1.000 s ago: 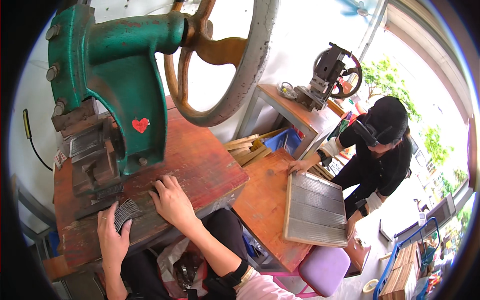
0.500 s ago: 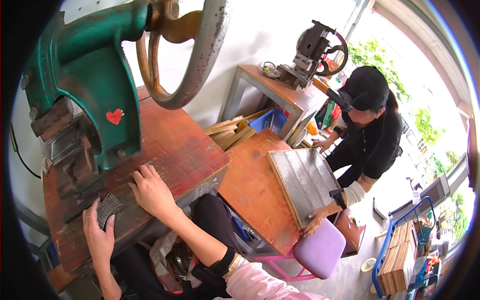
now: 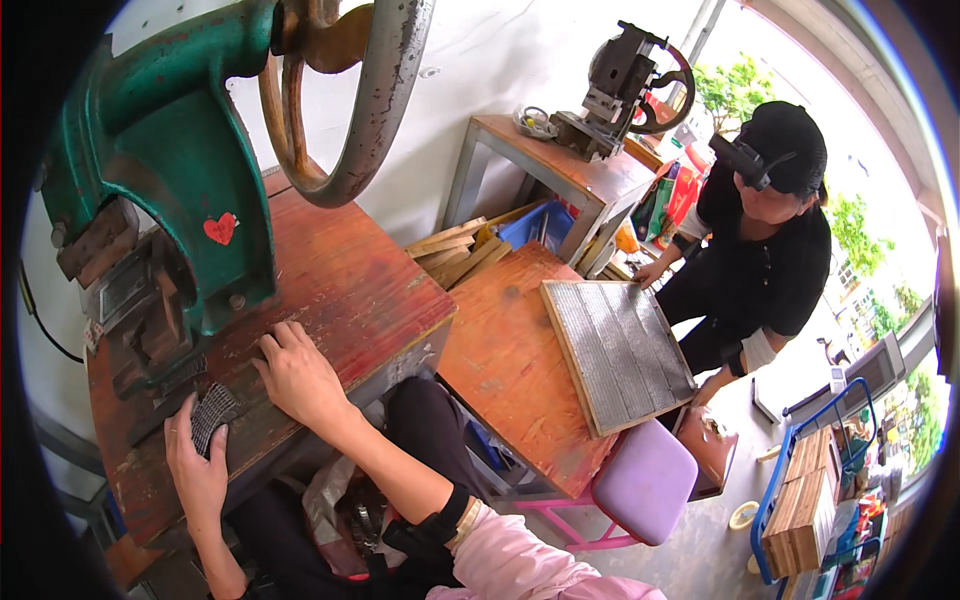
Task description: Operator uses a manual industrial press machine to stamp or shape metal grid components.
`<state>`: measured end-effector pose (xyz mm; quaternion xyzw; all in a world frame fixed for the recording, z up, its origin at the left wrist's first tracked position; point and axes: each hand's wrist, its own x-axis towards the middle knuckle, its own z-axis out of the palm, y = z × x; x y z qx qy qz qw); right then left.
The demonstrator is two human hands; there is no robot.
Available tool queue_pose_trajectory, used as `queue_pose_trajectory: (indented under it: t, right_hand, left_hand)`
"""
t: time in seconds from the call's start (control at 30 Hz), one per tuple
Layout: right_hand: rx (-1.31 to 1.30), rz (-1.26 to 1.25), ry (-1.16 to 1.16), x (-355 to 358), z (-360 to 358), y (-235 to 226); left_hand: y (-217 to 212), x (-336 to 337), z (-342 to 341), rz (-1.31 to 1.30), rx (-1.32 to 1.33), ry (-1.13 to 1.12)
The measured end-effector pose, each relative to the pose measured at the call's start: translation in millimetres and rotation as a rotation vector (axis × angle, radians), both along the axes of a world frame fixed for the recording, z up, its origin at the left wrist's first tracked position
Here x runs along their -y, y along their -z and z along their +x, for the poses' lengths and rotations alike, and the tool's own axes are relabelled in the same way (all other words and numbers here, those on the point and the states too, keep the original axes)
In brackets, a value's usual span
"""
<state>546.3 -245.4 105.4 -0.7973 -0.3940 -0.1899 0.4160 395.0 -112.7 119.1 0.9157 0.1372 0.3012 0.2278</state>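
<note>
— On the red wooden bench [image 3: 340, 290], under the green press [image 3: 170, 170], what does the left hand [image 3: 197, 470] hold?

— It holds a small dark ridged piece [image 3: 213, 413]. Its fingers [image 3: 180, 425] are pinching the piece at the bench's near edge, just beside the press's die block [image 3: 150, 330].

— And the right hand [image 3: 298, 375]?

— It lies flat on the bench, fingers [image 3: 275, 345] spread and pressed on the wood, holding nothing, near the press base.

— What else is around?

— A lower orange table [image 3: 505, 360] carries a grey ridged board [image 3: 618, 352]. A person in black [image 3: 760, 250] touches that board. A purple stool [image 3: 645, 480] stands near it, and a second press [image 3: 615, 85] sits on a farther table.
</note>
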Motion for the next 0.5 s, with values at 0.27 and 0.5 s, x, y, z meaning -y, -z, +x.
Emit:
queue_pose_trajectory:
  t: [0.27,0.5]
  right_hand:
    - [-0.071,-0.029,-0.165,8.3,-1.7,-10.2]
    - [-0.106,-0.047,-0.578,2.0,-17.4,-17.5]
  left_hand:
    - [1.0,-3.4,-1.3,-0.081,-0.019,0.021]
    - [-0.9,-4.9,-2.5,-0.286,0.021,0.138]
